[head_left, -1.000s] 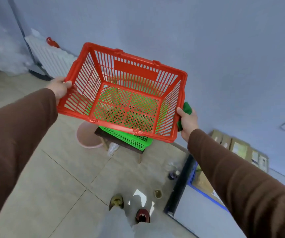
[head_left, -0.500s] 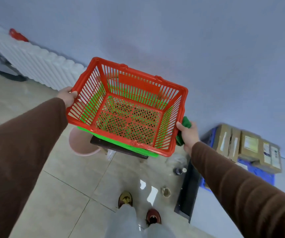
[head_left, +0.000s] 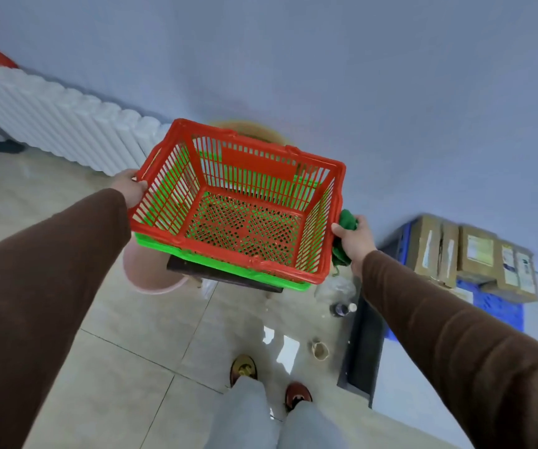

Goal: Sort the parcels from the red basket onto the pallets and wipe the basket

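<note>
Room: a tiled floor (head_left: 138, 361) is bounded by a pale blue wall (head_left: 358, 76), along which a white radiator (head_left: 57, 124) is set.

Left hand (head_left: 130, 187): closed on the left rim of the red basket (head_left: 238, 202); the fingertips are hidden behind the rim.

Right hand (head_left: 354, 238): curled round a bunched green cloth (head_left: 345, 222), which is pressed against the right rim of the same basket, so both appear to be gripped together.

Red basket: held level in the air between the two hands; nothing is seen inside it. A green basket (head_left: 225, 264) is seen directly beneath it, resting on a dark low stool (head_left: 222, 277). Whether the two baskets touch cannot be told.

Beside the stool: a pink round basin (head_left: 151, 270) to the left; a small bottle (head_left: 342, 308) on the floor to the right.

Far right: cardboard parcels (head_left: 475, 254) are stacked on a blue pallet (head_left: 501, 311).

Progress, as judged: sorting appears complete, the basket being emptied and parcels lying on the pallet. Wiping is judged done or under way, the cloth being in hand. The basket is not yet set down.
</note>
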Action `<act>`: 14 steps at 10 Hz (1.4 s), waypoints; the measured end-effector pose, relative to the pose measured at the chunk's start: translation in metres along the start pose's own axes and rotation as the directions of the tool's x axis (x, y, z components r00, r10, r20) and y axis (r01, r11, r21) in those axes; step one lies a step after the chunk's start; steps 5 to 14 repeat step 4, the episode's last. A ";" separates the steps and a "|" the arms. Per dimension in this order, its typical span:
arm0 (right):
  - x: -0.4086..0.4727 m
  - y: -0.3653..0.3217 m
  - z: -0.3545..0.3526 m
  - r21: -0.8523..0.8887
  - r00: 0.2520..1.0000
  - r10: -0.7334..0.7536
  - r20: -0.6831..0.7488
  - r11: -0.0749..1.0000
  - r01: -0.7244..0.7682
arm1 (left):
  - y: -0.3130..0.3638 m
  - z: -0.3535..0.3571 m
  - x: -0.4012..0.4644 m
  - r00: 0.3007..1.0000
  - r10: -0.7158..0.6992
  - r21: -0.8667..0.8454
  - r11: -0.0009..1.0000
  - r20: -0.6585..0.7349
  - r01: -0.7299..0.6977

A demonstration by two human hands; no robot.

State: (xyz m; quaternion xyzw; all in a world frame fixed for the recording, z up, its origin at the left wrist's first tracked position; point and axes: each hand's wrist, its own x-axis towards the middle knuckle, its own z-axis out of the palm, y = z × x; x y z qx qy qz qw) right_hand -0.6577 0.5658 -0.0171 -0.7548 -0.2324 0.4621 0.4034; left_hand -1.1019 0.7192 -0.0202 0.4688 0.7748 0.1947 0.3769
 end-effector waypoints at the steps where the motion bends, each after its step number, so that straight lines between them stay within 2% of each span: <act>1: -0.001 -0.004 -0.001 -0.095 1.000 -0.024 0.016 0.995 0.025 | -0.010 0.001 0.001 0.995 -0.044 0.036 0.999 0.095 0.041; 2: -0.006 -0.009 -0.007 -0.159 0.997 -0.057 0.046 0.985 0.063 | -0.001 0.003 -0.031 0.989 -0.058 0.029 0.998 0.135 0.055; 4: -0.022 -0.027 -0.034 -0.045 0.987 -0.119 0.106 0.991 0.125 | 0.041 0.011 -0.130 0.996 0.015 -0.081 0.997 0.088 -0.007; 14: -0.022 -0.027 -0.034 -0.045 0.987 -0.119 0.106 0.991 0.125 | 0.041 0.011 -0.130 0.996 0.015 -0.081 0.997 0.088 -0.007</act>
